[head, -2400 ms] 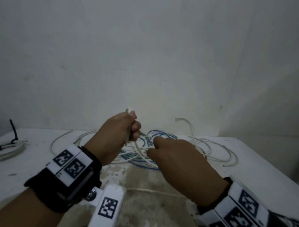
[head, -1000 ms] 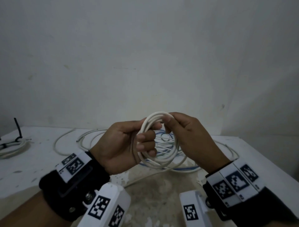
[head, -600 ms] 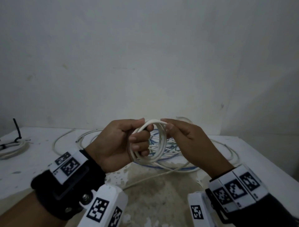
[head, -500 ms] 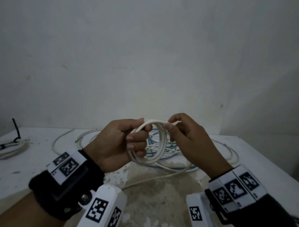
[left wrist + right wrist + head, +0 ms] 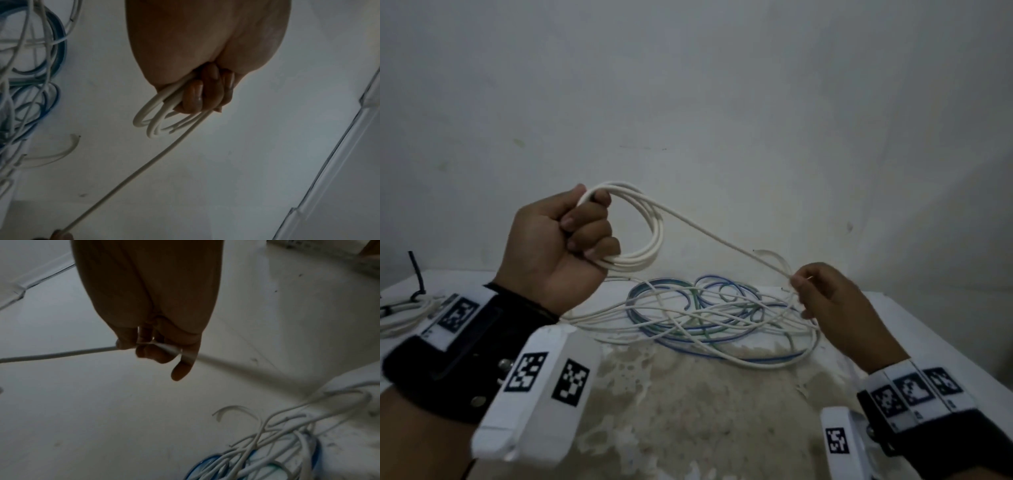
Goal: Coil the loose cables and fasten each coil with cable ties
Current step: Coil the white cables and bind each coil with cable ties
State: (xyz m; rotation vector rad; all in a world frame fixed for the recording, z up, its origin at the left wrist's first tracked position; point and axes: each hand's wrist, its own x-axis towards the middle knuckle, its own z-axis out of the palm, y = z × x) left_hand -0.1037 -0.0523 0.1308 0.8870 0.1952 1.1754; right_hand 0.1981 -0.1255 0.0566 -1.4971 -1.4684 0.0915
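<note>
Both hands have parted: right hand point(image 5: 828, 301) now pinches the thin white round cable point(image 5: 722, 240), drawing it taut from the coil clenched in the raised left hand point(image 5: 558, 240); another loop likely follows. Beyond, tangled white and blue cables point(image 5: 705, 318) remain on the white table point(image 5: 928, 342).

Head view facing table point(image 5: 928, 342), wrist views close along hands, all sharing cables point(image 5: 709, 318)

White desk point(image 5: 935, 329) w/ worn, stained patch point(image 5: 688, 404) at near edge; plain grey wall point(image 5: 688, 85) behind.
</note>
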